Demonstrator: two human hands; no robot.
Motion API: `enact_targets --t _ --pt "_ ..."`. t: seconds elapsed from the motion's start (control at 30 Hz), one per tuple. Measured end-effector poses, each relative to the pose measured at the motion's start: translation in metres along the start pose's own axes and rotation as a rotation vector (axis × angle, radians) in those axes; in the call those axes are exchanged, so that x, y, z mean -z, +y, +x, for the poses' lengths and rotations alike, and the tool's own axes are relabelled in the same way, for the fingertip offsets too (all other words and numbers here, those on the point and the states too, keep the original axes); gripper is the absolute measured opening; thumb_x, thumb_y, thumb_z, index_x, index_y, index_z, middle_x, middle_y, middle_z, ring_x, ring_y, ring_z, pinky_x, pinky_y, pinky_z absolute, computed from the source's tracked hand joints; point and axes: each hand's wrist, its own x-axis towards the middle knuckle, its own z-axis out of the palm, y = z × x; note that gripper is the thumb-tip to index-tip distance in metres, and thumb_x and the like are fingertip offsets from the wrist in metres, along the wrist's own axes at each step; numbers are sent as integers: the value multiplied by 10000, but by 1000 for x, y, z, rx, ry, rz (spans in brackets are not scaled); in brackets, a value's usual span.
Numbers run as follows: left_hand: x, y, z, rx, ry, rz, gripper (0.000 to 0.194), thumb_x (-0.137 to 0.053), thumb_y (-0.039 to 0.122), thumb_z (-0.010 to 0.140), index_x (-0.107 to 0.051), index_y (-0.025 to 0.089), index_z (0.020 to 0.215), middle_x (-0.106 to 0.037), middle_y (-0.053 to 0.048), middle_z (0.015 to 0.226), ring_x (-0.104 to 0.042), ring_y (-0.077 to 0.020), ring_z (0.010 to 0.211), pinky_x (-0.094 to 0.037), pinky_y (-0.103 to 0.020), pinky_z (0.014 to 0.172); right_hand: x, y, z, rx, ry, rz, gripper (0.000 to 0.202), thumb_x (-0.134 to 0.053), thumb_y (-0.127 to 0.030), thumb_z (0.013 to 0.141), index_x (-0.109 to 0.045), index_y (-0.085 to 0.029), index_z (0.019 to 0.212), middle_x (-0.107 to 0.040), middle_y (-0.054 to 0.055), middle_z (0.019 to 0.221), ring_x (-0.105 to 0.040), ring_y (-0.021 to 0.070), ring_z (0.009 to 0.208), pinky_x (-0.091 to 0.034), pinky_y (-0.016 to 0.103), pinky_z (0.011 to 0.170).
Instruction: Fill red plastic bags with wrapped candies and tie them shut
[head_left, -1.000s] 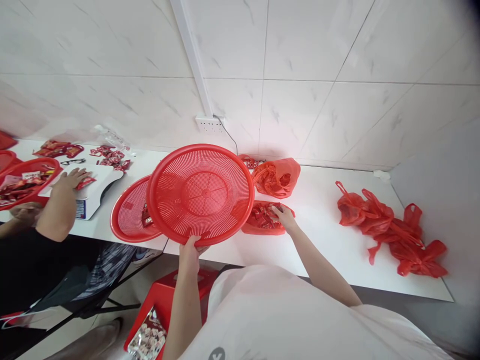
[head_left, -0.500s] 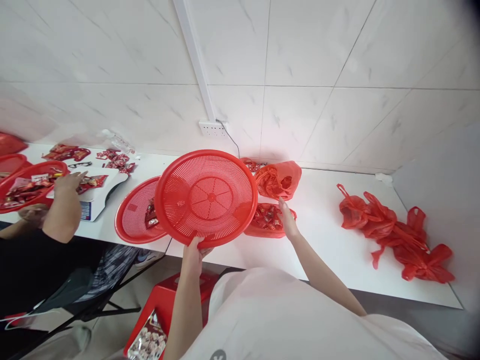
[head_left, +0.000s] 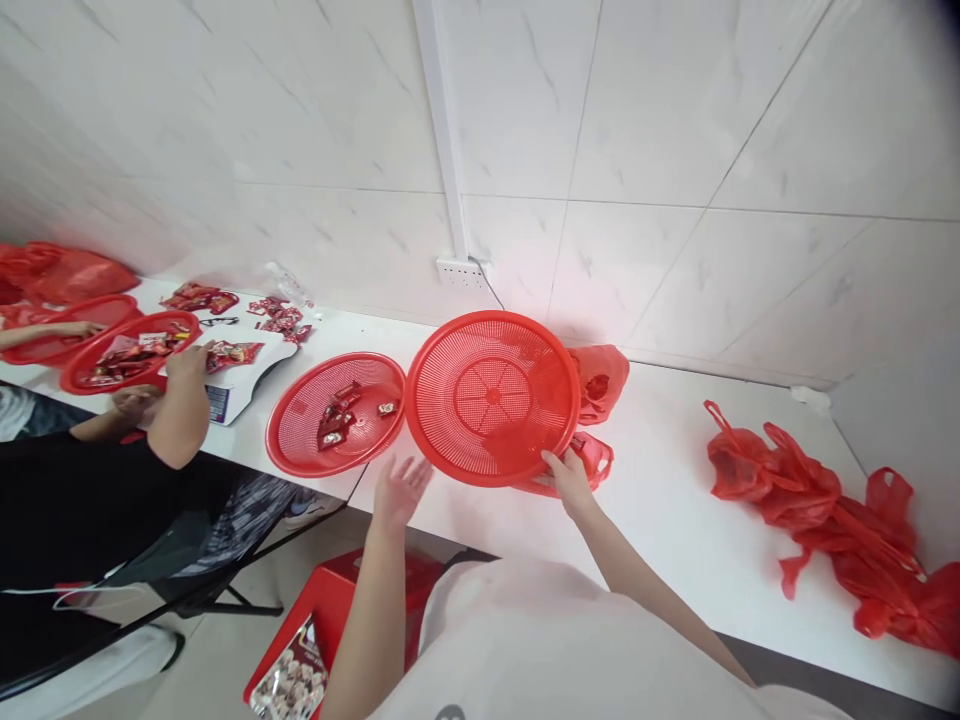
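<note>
A round red plastic basket (head_left: 493, 395) is tilted toward me above the table, its bare inside showing. My right hand (head_left: 570, 482) grips its lower right rim, thumb on the inside. Just left of that rim is my left hand (head_left: 401, 492), open with fingers spread, holding nothing. A second red basket (head_left: 289, 440) rests on the table to the left, with several small red wrapped packets (head_left: 335, 425) in it. Behind the held basket, a red plastic bag (head_left: 611, 380) and a smaller red container (head_left: 600, 457) are partly hidden.
Tied red bags (head_left: 810, 500) lie along the right of the white table (head_left: 660, 520). Leftward, a person in black (head_left: 97, 510) handles packets by a white scale (head_left: 244, 385) and another red basket (head_left: 71, 385). A red stool (head_left: 341, 590) stands below the table.
The held basket has moved right, uncovering more of the second basket. My left hand has let go of its rim; my right hand has taken hold of it. The view has shifted left.
</note>
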Motion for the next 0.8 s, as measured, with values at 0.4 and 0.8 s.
enact_targets --t 0.4,0.8 --pt "23 66 64 -334 370 -218 64 -529 139 814 -490 189 803 -560 -4 734 -618 -125 673 -577 -231 615 -17 6 28 45 57 -95 480 -669 -468 711 -576 -201 1098 -699 109 1143 -706 289 943 -623 385 686" --pt "74 87 -62 -449 221 -151 221 -522 56 658 -638 202 776 -722 18 748 -689 -167 683 -620 -294 637 -106 21 98 -19 -207 -172 242 -623 -280 798 -602 -166 1010 -697 62 926 -687 204 754 -610 376 660"
